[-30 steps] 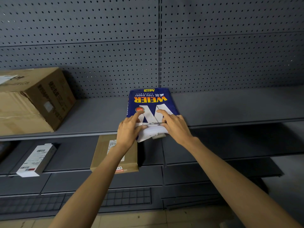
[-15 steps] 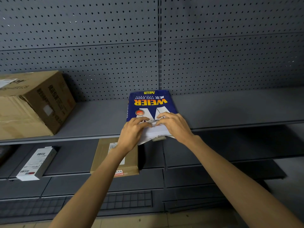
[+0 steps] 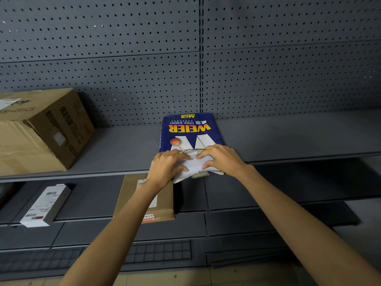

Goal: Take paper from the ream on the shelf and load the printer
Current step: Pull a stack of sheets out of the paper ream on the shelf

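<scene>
Blue rectangular paper ream [image 3: 188,131] on grey metal shelf [image 3: 288,137]; torn near wrapper end gripped by left hand [image 3: 165,168] and right hand [image 3: 221,158], fingers clenched, sheets to be freed.

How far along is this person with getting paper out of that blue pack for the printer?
Early days. Done: the near end of the blue ream looks torn open, its white wrapper flap folded out over the shelf edge. In hand: the left hand and right hand are both working at that opening. Left: pulling sheets out and loading the printer, which is not in view.
</scene>
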Tool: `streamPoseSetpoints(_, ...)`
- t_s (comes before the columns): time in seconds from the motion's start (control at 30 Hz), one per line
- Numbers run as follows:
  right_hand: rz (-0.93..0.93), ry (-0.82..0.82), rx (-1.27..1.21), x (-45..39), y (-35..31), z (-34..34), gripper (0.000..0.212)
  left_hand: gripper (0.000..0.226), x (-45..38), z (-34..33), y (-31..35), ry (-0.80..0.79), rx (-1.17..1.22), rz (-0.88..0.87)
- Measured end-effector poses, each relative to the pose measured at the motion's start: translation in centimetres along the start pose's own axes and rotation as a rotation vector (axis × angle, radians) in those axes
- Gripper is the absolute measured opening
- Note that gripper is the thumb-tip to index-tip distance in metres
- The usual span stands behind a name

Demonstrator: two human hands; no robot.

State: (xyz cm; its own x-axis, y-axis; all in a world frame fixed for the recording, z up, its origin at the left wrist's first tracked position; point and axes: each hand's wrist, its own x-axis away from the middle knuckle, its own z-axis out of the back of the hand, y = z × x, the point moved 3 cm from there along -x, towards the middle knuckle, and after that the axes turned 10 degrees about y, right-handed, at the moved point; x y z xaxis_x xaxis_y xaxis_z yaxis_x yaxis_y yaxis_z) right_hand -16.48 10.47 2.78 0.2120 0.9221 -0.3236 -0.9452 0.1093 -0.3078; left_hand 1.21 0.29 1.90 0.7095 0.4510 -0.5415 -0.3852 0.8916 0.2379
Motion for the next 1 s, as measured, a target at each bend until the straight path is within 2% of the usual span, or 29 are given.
streamPoseSetpoints(0.33,-0.009,-0.018,0.026,-0.2,-0.1,0.1,0.04,0.028,-0.4,0.2,-0.2,0.005,0.028,-0.018)
streamPoseSetpoints(0.5,0.0,-0.011,-0.005,-0.2,-0.1,0.3,0.031,0.024,-0.3,0.4,-0.2,0.019,0.006,-0.078)
streamPoseSetpoints(0.6,0.02,0.055,-0.02,0.1,-0.1,0.4,0.022,0.019,-0.2,0.6,-0.2,0.06,-0.012,-0.107)
streamPoseSetpoints(0.77,0.094,0.116,0.036,0.7,-0.4,0.2,0.022,0.017,-0.1,0.6,-0.1,0.062,0.007,-0.119)
streamPoseSetpoints(1.0,0.096,0.191,0.062,0.9,-0.9,-0.1,0.019,0.019,0.1,0.4,0.0,0.098,-0.044,-0.116)
